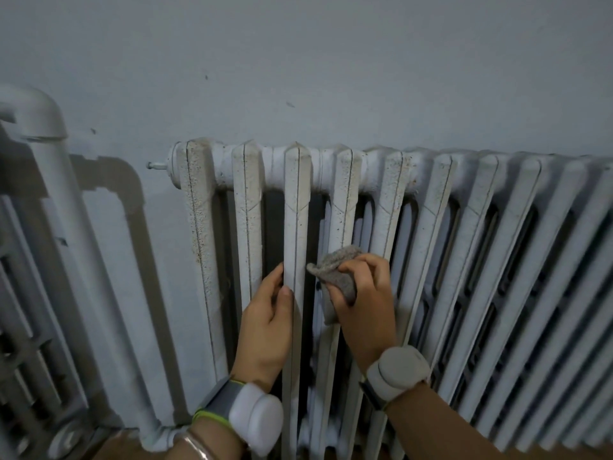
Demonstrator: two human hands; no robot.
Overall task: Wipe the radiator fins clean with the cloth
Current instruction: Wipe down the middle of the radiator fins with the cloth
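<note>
Grey fuzzy cloth (335,272) against the fourth fin (343,200) of a white cast-iron radiator (441,180)
Right grip (363,297) closed round the bunched cloth at mid-height; left grip (265,322) clasps the third fin (297,210) just beside it, thumb on the front.

On my feed, the metal radiator (345,194) shows rough, pitted white paint flecked with dark specks; the grey cloth (335,265) looks fuzzy and matt; the painted wall (331,78) is matt, the pipe (66,210) smoother, with a faint sheen.
</note>
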